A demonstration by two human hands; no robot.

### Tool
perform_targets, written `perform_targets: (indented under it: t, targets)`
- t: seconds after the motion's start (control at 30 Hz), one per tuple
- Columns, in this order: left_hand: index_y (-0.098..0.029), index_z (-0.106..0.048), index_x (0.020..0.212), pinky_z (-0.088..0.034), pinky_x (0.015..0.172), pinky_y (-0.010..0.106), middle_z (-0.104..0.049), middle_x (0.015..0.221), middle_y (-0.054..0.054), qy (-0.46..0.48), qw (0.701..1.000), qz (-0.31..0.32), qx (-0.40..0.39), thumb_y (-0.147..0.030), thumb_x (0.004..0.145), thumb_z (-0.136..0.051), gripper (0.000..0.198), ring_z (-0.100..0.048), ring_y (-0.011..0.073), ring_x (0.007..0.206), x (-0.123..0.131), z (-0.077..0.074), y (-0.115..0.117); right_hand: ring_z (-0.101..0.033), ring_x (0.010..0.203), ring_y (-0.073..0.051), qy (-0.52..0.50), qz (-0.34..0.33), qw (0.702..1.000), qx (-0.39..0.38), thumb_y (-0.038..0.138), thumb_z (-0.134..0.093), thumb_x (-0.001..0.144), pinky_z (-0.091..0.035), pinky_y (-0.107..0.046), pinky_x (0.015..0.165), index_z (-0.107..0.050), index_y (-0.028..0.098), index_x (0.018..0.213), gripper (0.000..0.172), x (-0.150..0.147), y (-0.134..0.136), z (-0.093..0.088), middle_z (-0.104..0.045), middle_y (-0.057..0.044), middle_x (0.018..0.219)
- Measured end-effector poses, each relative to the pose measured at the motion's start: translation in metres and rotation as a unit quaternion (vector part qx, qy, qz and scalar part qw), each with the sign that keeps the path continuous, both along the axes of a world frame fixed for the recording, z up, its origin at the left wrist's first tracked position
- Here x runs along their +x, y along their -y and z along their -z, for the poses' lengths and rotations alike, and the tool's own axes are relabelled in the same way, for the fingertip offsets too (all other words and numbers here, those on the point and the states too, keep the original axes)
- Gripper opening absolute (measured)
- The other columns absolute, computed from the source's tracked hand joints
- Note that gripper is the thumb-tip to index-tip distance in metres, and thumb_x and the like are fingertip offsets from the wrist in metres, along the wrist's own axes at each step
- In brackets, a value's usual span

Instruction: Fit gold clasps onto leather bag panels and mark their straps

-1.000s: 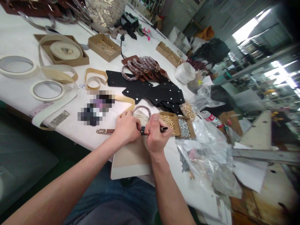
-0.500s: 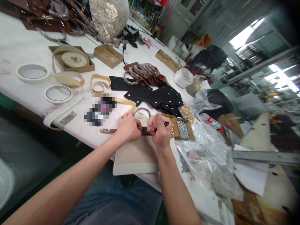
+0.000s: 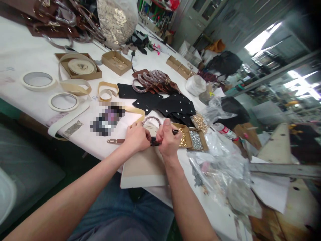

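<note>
My left hand (image 3: 136, 138) is closed on a brown leather strap (image 3: 115, 141) whose metal-tipped end sticks out to the left on the white table (image 3: 22, 100). Close beside it, my right hand (image 3: 167, 140) is clenched around a thin dark tool (image 3: 175, 132) pressed down at the strap's other end. Both hands work over a beige pad (image 3: 140, 167) at the table's near edge. A round wrapped bag handle (image 3: 151, 119) lies just behind my fingers.
Small cardboard trays of gold studs (image 3: 182, 137) and silver studs (image 3: 195, 139) sit right of my hands, black leather pieces (image 3: 173, 105) behind. Tape rolls (image 3: 63, 102) lie to the left, crumpled plastic bags (image 3: 220, 167) to the right, more boxes and handles farther back.
My hands stayed together on the strap, with the right hand shifting slightly left over it. The view has drifted a little.
</note>
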State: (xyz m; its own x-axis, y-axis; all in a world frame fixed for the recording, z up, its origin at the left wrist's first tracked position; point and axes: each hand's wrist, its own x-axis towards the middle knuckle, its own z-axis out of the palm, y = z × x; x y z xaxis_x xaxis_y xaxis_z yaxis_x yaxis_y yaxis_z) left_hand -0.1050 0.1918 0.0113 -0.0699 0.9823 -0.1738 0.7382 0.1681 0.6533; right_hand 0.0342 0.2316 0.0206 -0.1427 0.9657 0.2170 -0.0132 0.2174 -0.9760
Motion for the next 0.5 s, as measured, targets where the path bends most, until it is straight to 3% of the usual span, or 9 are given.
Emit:
perform_targets:
  t: [0.17,0.33,0.5]
  targets:
    - [-0.035,-0.092,0.090,-0.054,0.114,0.053,-0.071,0.130,0.012,-0.008,1.000,0.002,-0.005,-0.022,0.083,-0.079,0.020,-0.061,0.0369,0.132,0.000,-0.001,0.000,-0.019,0.040,-0.008,-0.071,-0.036,0.996,-0.038,0.072,-0.071,0.107,-0.018,-0.027,0.038,-0.030,0.026,0.064,0.076,0.012,0.001,-0.007,-0.021,0.011,0.054]
    - [-0.035,-0.092,0.089,-0.054,0.112,0.054,-0.069,0.131,0.012,-0.005,1.000,0.000,-0.002,-0.025,0.084,-0.080,0.017,-0.061,0.0386,0.132,0.001,0.001,0.000,-0.025,0.041,-0.008,-0.053,-0.056,0.996,-0.039,0.065,-0.074,0.109,-0.023,-0.027,0.039,-0.036,0.025,0.062,0.072,0.010,0.009,-0.003,-0.027,0.009,0.055]
    - [-0.034,-0.091,0.088,-0.053,0.112,0.054,-0.070,0.128,0.012,-0.005,1.000,0.008,0.008,-0.025,0.086,-0.081,0.014,-0.061,0.0387,0.132,0.000,0.004,0.000,-0.028,0.038,-0.009,-0.043,-0.033,0.995,-0.080,0.069,-0.078,0.104,-0.020,-0.029,0.036,-0.039,0.027,0.061,0.072,-0.003,-0.008,0.001,-0.030,0.009,0.052]
